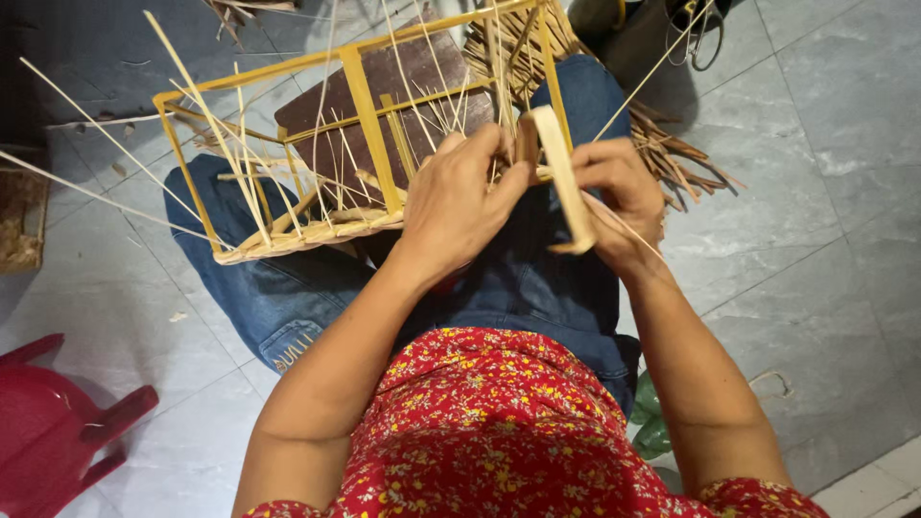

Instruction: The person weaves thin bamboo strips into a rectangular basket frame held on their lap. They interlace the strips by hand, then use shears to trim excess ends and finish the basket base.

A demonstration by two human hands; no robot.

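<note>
Frame: a rectangular bamboo frame (355, 115) of yellow slats rests across the person's lap in the upper middle of the frame, tilted, with its woven base (307, 233) along the lower edge.
Strips: thin pale bamboo strips (192, 105) stand up from the base and fan out toward the upper left.
Left hand: the left hand (460, 197) is curled shut at the frame's right end, fingers pinching thin strips there; exactly which strip it grips is hidden.
Right hand: the right hand (619, 197) is closed around a flat bamboo slat (564, 177), held just beside the left hand.
Handling: the frame looks light and fairly stiff at its slats, so the corner posts seem the safest hold; the thin strips look springy and likely to snap if bent sharply.
Lap: blue jeans (288, 297) carry the work, with a dark brown board (403, 82) under the frame.
Floor: grey tiled floor (825, 173), with a pile of bamboo offcuts (672, 153) at the upper right.
Around: a red plastic stool (48, 432) at the lower left, scissors (705, 38) at the top right.
</note>
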